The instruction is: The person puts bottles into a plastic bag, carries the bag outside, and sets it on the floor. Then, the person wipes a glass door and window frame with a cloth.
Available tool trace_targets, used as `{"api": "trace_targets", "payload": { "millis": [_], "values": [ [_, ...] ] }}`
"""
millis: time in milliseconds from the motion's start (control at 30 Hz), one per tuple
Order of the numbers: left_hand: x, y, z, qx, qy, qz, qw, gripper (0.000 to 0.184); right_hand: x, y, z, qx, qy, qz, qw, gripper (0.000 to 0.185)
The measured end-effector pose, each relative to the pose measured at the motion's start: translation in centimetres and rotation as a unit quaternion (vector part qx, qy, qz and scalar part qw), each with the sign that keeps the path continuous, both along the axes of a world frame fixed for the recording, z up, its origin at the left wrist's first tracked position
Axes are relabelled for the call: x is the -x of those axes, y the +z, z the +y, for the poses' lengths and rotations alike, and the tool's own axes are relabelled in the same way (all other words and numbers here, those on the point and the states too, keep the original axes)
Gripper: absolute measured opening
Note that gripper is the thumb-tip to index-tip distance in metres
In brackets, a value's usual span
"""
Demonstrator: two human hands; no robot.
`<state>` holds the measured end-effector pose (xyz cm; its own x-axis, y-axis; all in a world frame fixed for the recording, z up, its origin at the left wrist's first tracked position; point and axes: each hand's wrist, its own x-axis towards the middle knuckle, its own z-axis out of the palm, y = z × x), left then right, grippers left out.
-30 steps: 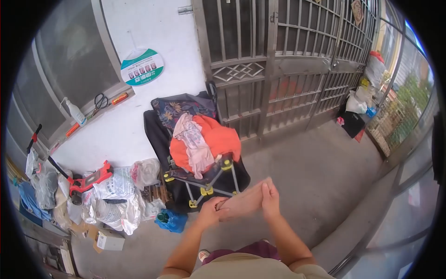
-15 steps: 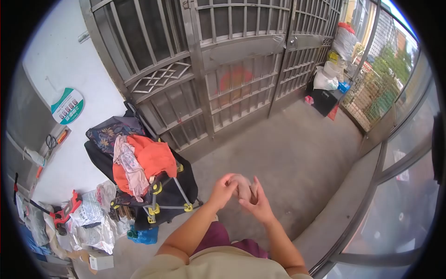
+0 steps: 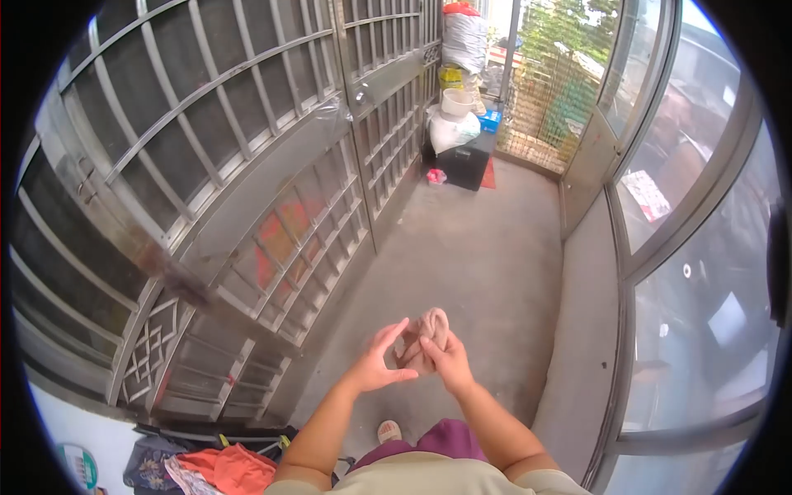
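A small beige-pink bundle of soft cloth (image 3: 435, 326), rolled or folded over on itself, is held up in front of me at waist height. My right hand (image 3: 450, 363) grips it, thumb pressed on the near side. Just to its left, my left hand (image 3: 381, 360) is open, with thumb and fingers apart in a C shape beside the bundle. Whether its fingertips touch the cloth I cannot tell. Part of the bundle is hidden behind the right thumb and fingers.
Barred metal doors (image 3: 289, 223) line the left side. Ahead stands a black box (image 3: 462, 165) with a white bag (image 3: 452, 132) on it. Glass panels (image 3: 701, 330) run along the right. Orange clothing (image 3: 235, 469) lies at lower left over the concrete floor (image 3: 478, 239).
My view has swung right, toward the far end of the passage. My left hand has come off the cloth and opened, while my right hand has closed on it.
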<state>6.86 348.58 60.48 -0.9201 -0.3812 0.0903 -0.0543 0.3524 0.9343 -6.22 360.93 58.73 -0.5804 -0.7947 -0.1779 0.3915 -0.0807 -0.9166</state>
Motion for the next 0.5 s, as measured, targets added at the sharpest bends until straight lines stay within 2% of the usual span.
{"api": "trace_targets", "payload": {
  "millis": [67, 100, 200, 233, 400, 500],
  "values": [
    [4.2, -1.1, -1.7, -0.01, -0.047, -0.007, 0.999, 0.101, 2.8, 0.7, -2.0, -0.005, 0.0, -0.022, 1.0, 0.036],
    [6.4, -2.0, -2.5, 0.035, -0.058, -0.033, 0.997, 0.101, 4.1, 0.8, -3.0, -0.007, 0.007, -0.016, 1.0, 0.038],
    [13.2, -3.6, -5.6, 0.055, -0.032, 0.015, 0.998, 0.095, 10.1, 0.1, -6.2, -0.019, 0.069, 0.047, 0.996, 0.046],
    [15.0, -3.2, -6.5, 0.029, 0.004, 0.001, 1.0, 0.083, 11.8, 0.2, -7.1, -0.036, 0.094, 0.058, 0.993, 0.047],
    [23.8, -5.6, -13.3, -0.103, 0.079, 0.049, 0.99, 0.062, 23.0, 1.5, -13.9, -0.083, 0.198, 0.157, 0.964, 0.051],
    [27.1, -5.1, -17.7, -0.14, 0.178, 0.074, 0.971, 0.055, 28.6, 1.7, -18.9, -0.067, 0.141, 0.312, 0.937, 0.05]
  ]
}}
